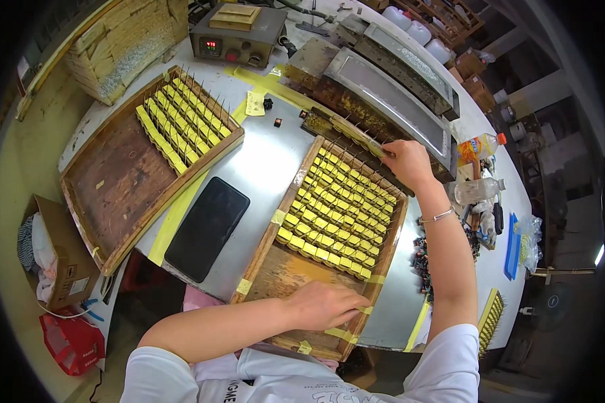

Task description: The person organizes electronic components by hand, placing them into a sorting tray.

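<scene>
The right hand (407,163) pinches one end of a pinned yellow strip (364,140) beyond the wooden tray (263,247), probably to avoid its pins; the left hand (326,305) hovers over or rests on the tray's near part, its grip impossible to tell; packed yellow rows (343,211) seemingly steady one another

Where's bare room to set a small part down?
The metal tabletop between black phone and right-hand tray; also the left-hand tray, bare beside its yellow rows bar one scrap. Crowded: around the right forearm, with loose dark parts and bottles.
</scene>
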Demonstrator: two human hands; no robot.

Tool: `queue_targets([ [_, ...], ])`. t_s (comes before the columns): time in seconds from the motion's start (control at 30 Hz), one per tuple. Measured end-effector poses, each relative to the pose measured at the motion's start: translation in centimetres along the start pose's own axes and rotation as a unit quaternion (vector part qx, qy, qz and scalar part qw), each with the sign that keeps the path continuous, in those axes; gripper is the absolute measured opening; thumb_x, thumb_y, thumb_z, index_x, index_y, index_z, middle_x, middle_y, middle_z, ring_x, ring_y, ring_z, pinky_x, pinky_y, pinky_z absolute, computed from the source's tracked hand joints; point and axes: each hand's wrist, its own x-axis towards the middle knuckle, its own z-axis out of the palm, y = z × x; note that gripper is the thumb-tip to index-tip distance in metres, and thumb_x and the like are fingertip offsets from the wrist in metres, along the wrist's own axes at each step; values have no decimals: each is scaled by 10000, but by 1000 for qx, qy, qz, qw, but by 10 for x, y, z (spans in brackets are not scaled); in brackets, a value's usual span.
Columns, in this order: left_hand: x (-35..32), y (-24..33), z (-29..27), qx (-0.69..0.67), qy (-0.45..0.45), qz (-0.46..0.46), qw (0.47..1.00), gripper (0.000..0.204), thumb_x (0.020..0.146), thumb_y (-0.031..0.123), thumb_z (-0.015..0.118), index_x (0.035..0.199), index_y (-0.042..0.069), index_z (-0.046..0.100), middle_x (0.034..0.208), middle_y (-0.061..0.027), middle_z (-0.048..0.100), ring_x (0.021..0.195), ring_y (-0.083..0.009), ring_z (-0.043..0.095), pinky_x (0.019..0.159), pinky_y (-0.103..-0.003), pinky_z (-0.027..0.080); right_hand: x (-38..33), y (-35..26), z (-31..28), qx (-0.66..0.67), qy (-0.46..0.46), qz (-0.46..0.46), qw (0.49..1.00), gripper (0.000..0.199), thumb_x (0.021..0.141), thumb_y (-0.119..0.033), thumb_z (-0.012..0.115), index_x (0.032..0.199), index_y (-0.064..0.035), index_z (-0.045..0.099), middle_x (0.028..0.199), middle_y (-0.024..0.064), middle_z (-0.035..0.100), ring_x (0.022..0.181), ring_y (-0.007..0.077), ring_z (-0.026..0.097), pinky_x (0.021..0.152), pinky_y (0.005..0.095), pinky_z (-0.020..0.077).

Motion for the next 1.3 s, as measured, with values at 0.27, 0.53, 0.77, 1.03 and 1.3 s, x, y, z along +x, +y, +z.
queue_targets([
  [0.27,-2,9,8,14,-11,-10,1000,218,826,222,550,1016,122,585,897,-52,644,807,-239,620,632,-367,510,-11,0,-10,-12,-10,-6,1000,267,679,-170,702,924,-66,677,876,129,648,801,309,611,744,376,486],
  [0.53,-4,12,9,34,-1,4,999,207,824,237,568,1007,146,604,836,-51,641,771,-236,619,599,-354,507,-20,-5,-57,27,28,34,999,263,710,-192,680,939,-64,664,831,164,636,752,306,617,686,361,484],
  [0.77,-5,9,5,31,-8,-4,999,204,821,239,571,997,141,607,842,-54,642,774,-240,618,599,-357,506,-14,-4,-75,21,51,47,997,253,695,-180,681,931,-91,678,810,154,642,744,297,624,701,355,495],
  [1.03,-5,5,6,27,-5,3,1000,188,816,229,573,970,130,618,837,-61,644,758,-243,620,602,-355,509,-17,6,-15,-1,-14,56,998,242,694,-176,688,932,-130,688,825,125,650,782,303,614,739,370,495],
  [1.3,-3,3,10,28,0,1,1000,182,820,239,572,958,132,620,817,-62,642,747,-240,621,590,-359,509,-12,7,-10,2,-24,30,999,267,685,-176,695,940,-97,679,836,147,644,773,306,618,714,367,490],
])
